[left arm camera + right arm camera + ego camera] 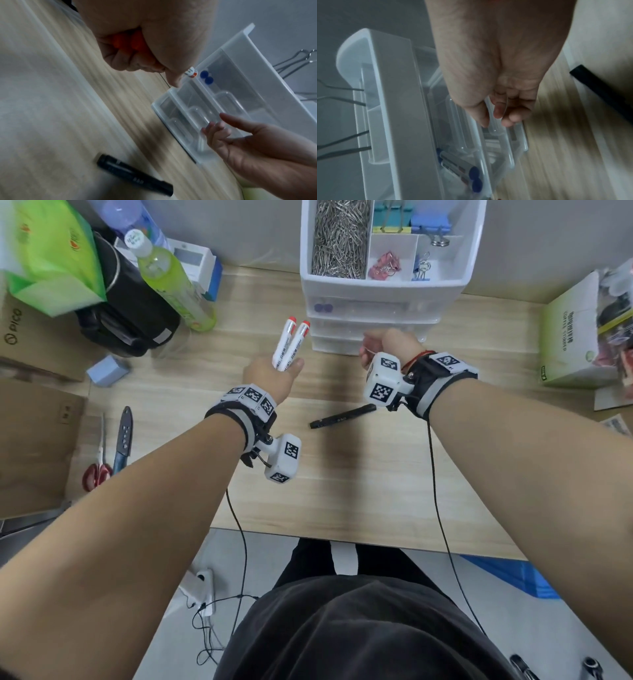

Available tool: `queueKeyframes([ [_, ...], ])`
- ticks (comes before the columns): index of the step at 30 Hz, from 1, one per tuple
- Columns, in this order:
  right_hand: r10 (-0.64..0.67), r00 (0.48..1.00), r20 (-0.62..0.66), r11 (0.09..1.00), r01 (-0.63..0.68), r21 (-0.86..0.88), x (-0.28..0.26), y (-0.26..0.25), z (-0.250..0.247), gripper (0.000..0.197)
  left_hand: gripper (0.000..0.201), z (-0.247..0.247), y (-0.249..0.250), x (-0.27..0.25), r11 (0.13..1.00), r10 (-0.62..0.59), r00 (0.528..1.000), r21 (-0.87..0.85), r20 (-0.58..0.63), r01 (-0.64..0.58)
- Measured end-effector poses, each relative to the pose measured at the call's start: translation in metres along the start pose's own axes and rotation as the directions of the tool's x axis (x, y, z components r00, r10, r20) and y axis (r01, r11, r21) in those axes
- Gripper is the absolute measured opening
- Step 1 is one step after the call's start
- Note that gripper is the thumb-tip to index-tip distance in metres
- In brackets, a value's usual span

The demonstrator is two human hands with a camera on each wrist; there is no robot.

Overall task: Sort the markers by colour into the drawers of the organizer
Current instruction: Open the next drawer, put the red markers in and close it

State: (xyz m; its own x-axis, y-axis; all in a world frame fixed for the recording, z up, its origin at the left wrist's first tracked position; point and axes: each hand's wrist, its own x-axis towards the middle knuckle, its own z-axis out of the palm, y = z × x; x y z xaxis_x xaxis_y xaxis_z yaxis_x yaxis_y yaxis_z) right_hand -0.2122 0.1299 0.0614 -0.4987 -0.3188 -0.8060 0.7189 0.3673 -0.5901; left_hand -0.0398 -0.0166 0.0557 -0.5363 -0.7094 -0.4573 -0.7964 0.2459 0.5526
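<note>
My left hand (274,371) grips two white markers with red caps (291,344) left of the organizer; the left wrist view shows their red ends (130,43) inside its curled fingers (120,59). In front of the white drawer organizer (376,285), my right hand (380,344) pinches the clear handle of a drawer (494,131) below the top one, thumb and fingers (513,117) on either side. Two blue-capped markers (471,175) lie in the top drawer (240,83). On the table between my wrists is a black marker (342,416).
The organizer's top tray holds paper clips (339,237) and binder clips. A green bottle (174,278), a black bag, a green pack and cardboard boxes crowd the left. Scissors (99,460) and a knife lie at the left edge. A box (572,333) stands at the right.
</note>
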Motion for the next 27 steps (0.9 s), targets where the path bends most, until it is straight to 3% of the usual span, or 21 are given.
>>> queueKeyframes([
  [4, 0.032, 0.999, -0.016, 0.994, -0.03, 0.108, 0.007, 0.001, 0.004, 0.018, 0.035, -0.008, 0.012, 0.013, 0.997, 0.015, 0.997, -0.076, -0.077, -0.021],
  [10, 0.066, 0.998, -0.014, 0.989, -0.064, 0.134, 0.003, 0.01, 0.005, 0.022, 0.027, -0.01, 0.022, 0.021, 0.992, 0.052, 0.996, -0.108, -0.077, -0.06],
  [17, 0.055, 0.998, -0.017, 0.99, -0.057, -0.131, -0.024, 0.039, -0.001, 0.011, 0.032, -0.007, 0.022, 0.014, 0.992, 0.052, 0.997, -0.108, -0.055, -0.058],
  [20, 0.031, 1.0, -0.005, 0.901, -0.03, -0.433, -0.039, 0.034, -0.001, 0.011, 0.033, -0.006, 0.019, 0.014, 0.994, 0.019, 0.999, -0.108, -0.039, -0.023],
  [22, -0.107, 0.994, 0.018, 0.824, 0.098, -0.558, -0.046, 0.025, 0.0, 0.011, 0.036, -0.007, 0.017, 0.012, 0.996, 0.007, 0.999, -0.092, -0.044, -0.011],
  [24, -0.297, 0.954, 0.045, 0.706, 0.251, -0.662, -0.048, 0.016, 0.003, 0.009, 0.037, -0.009, 0.014, 0.011, 0.999, 0.017, 0.999, -0.043, -0.043, -0.019],
  [27, -0.434, 0.899, 0.056, 0.549, 0.313, -0.775, -0.047, 0.01, 0.005, 0.006, 0.04, -0.012, 0.008, 0.008, 0.995, 0.05, 0.999, 0.086, -0.007, -0.049],
])
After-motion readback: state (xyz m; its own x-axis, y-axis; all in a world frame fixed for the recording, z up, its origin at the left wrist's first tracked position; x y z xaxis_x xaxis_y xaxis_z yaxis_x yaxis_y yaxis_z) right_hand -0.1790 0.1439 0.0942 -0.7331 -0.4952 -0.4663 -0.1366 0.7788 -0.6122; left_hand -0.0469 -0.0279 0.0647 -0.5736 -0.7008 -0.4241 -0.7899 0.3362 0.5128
